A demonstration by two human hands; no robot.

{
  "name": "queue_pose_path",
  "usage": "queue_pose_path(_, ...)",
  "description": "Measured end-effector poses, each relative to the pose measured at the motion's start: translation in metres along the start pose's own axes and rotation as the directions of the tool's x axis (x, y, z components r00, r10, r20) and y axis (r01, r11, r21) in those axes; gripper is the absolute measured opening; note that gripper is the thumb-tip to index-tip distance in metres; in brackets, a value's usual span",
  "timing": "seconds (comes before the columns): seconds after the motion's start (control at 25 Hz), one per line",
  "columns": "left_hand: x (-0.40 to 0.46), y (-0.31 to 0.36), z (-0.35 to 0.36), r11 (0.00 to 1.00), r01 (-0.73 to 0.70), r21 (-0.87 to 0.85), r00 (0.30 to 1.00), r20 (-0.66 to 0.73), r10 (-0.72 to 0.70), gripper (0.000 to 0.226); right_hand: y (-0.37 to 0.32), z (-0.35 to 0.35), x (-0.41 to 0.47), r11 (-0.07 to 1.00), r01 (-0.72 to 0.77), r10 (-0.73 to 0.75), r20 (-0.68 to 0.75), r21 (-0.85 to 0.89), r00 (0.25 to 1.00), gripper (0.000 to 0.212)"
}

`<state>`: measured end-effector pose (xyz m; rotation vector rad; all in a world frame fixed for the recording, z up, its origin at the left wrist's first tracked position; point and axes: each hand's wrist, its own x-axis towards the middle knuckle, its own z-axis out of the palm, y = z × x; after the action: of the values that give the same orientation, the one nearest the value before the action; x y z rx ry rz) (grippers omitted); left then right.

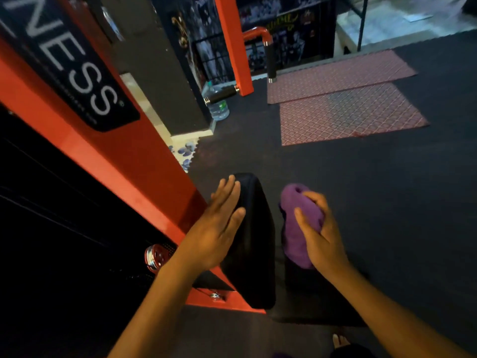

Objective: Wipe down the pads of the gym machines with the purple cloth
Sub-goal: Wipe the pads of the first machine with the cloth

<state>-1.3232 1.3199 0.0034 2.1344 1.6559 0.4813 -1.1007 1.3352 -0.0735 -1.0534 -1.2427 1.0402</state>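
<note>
A black upright back pad (254,241) of a red gym machine stands in the lower middle. My left hand (216,228) lies flat against its left side with straight fingers. My right hand (318,228) grips the bunched purple cloth (296,228) just right of the pad, over a second black pad (309,293), the seat, which is dim and partly hidden under the cloth and my arm.
The red machine frame (134,161) with a black label runs along the left. A red pin knob (154,257) sticks out near my left wrist. Red handles (268,47), a water bottle (218,104) and two patterned mats (348,112) lie farther on the dark floor.
</note>
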Motion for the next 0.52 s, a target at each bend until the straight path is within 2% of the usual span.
queue_pose_path(0.08, 0.003, 0.006, -0.004, 0.999, 0.039, 0.039, 0.998, 0.040, -0.040, 0.060, -0.002, 0.016, 0.052, 0.986, 0.154, -0.145, 0.132, -0.059, 0.981, 0.024)
queue_pose_path(0.12, 0.006, 0.010, -0.003, 0.997, 0.059, 0.048, 0.998, 0.035, -0.061, 0.059, -0.003, 0.025, 0.076, 0.983, 0.175, -0.160, 0.219, -0.051, 0.962, 0.025)
queue_pose_path(0.16, 0.009, 0.015, -0.001, 0.995, 0.082, 0.055, 0.997, 0.009, -0.082, 0.059, -0.004, 0.037, 0.097, 0.987, 0.160, -0.146, 0.320, -0.018, 0.936, 0.025)
queue_pose_path(0.24, 0.016, 0.026, 0.007, 0.987, 0.133, 0.087, 0.989, -0.079, -0.126, 0.062, -0.002, 0.055, 0.131, 0.993, 0.103, -0.119, 0.543, 0.059, 0.831, 0.026)
queue_pose_path(0.28, 0.018, 0.029, 0.011, 0.982, 0.154, 0.109, 0.982, -0.124, -0.140, 0.063, 0.002, 0.061, 0.146, 0.994, 0.063, -0.103, 0.625, 0.086, 0.774, 0.026)
queue_pose_path(0.36, 0.019, 0.031, 0.015, 0.979, 0.162, 0.124, 0.976, -0.170, -0.140, 0.063, 0.019, 0.065, 0.167, 0.998, -0.038, -0.011, 0.698, 0.055, 0.716, 0.021)
queue_pose_path(0.52, 0.019, 0.027, 0.012, 0.983, 0.148, 0.106, 0.976, -0.177, -0.128, 0.058, 0.097, 0.069, 0.173, 0.901, -0.427, 0.350, 0.719, -0.082, 0.601, 0.011)
